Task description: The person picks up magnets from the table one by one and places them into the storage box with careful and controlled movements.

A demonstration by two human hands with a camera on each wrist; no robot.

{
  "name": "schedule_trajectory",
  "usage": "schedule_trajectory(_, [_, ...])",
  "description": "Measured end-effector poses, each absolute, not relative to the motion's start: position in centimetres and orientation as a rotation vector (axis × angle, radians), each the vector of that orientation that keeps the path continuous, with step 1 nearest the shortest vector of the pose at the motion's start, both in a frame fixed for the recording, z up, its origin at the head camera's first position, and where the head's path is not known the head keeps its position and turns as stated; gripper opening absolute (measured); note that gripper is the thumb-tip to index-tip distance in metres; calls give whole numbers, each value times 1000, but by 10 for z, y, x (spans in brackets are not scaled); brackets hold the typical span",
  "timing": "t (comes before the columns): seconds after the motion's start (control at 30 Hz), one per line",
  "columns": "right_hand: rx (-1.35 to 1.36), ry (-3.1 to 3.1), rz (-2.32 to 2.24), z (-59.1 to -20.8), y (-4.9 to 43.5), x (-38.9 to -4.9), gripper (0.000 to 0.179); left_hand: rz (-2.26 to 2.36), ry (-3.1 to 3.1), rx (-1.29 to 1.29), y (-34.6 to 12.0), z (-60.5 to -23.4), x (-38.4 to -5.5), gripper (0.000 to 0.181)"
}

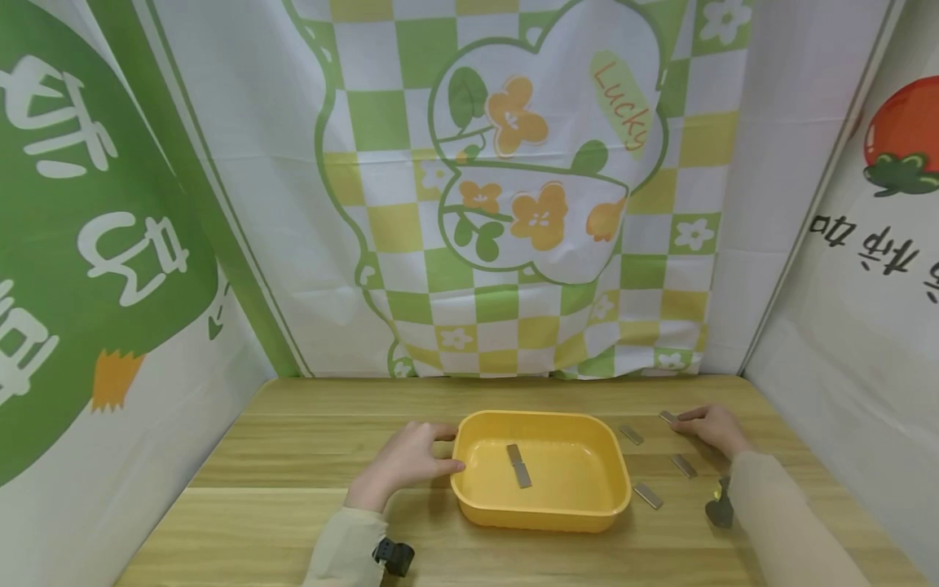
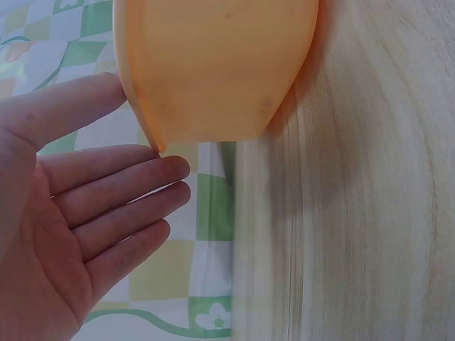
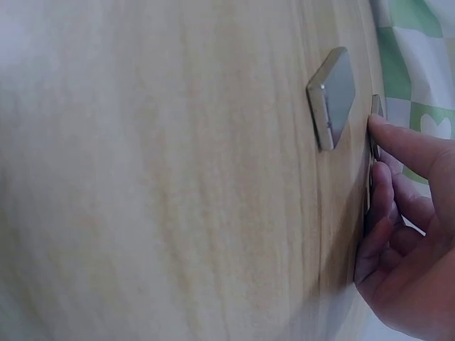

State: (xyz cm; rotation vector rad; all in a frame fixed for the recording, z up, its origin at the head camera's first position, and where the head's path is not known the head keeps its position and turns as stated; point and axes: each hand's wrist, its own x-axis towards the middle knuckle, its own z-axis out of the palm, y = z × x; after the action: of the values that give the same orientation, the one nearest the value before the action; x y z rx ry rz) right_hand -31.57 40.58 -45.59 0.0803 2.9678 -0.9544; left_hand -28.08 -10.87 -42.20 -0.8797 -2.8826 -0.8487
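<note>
A yellow plastic basin (image 1: 543, 522) stands on the table with two small silver metal blocks (image 1: 522, 474) inside, lying end to end. At its left rim is my left hand (image 1: 407, 458), fingers straight, with the thumb and fingertips touching the rim; the left wrist view shows the palm (image 2: 50, 249) facing the camera. On the right, my right hand (image 1: 713, 427) pinches a silver block (image 1: 667, 417) that lies on the table. The right wrist view shows the thumb on this block (image 3: 377, 106) and the other fingers curled, partly hiding it.
Between the basin and my right hand several more silver blocks lie flat on the wooden table (image 1: 293, 456), among them one near the basin's front right corner (image 1: 649, 496). A checked cloth (image 1: 513, 326) hangs behind the table, with printed cloths at both sides.
</note>
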Motion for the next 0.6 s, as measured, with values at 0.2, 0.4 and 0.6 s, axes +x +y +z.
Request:
schedule_trajectory(0.2, [76,2975,-961,-459,409,-318,44,-839,-2881,-880,-109,-422,-281,55])
schedule_trajectory(0.4, [74,2986,-952,-460,410,-319,47,-853,-2884,-878,-109,-421,-281,55])
schedule_trajectory(0.6, [96,2975,-950,-457,409,-316,48,-850,-2879,-880,-109,-421,-280,55])
